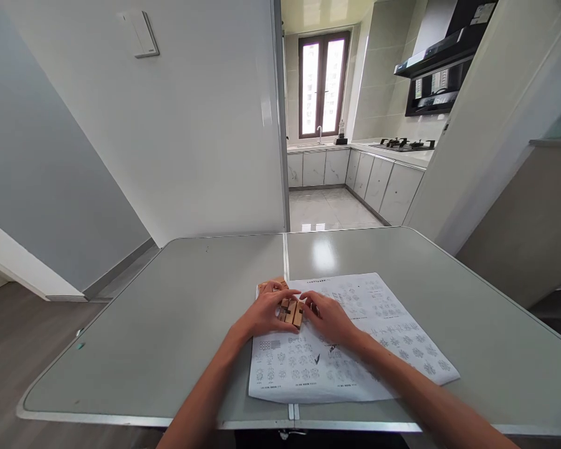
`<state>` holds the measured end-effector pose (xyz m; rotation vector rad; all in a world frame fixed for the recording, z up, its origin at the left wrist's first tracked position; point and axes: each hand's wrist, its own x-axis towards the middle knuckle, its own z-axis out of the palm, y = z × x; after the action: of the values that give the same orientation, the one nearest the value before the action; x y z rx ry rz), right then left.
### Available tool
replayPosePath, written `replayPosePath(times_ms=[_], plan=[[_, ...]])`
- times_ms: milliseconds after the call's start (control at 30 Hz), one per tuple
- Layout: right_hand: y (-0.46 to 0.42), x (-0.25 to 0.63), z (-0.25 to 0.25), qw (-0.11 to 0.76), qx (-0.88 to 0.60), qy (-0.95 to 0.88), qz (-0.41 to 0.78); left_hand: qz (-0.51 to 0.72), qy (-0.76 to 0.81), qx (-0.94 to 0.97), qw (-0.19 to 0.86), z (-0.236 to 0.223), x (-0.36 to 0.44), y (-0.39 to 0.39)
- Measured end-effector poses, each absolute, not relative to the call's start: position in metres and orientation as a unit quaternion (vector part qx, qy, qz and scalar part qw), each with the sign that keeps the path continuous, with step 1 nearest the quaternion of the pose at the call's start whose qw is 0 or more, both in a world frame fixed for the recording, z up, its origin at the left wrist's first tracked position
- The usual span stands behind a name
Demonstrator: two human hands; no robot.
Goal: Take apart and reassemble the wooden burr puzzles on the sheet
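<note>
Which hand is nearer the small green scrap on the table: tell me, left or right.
Left. The left hand is right of the green scrap, around the wooden block; the right hand is farther right, over the paper.

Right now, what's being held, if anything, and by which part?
Wooden pieces: the left hand holds them, thumb at the near end, fingers toward the far end. The right hand has fingertips at their right side; whether it grips is unclear.
</note>
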<state>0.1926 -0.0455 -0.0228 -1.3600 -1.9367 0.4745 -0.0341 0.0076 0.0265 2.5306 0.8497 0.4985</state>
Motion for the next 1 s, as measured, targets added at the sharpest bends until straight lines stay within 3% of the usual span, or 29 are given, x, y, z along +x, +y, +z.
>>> replayPosePath(times_ms=[700,1000], plan=[[-0.043,0.196,-0.032,0.304,-0.49,-0.802,0.158,0.141,0.389,0.883,0.224,0.002,-0.074,0.046],[-0.041,0.189,-0.027,0.293,-0.499,-0.799,0.164,0.185,0.409,0.809,0.379,0.009,-0.08,0.052]])
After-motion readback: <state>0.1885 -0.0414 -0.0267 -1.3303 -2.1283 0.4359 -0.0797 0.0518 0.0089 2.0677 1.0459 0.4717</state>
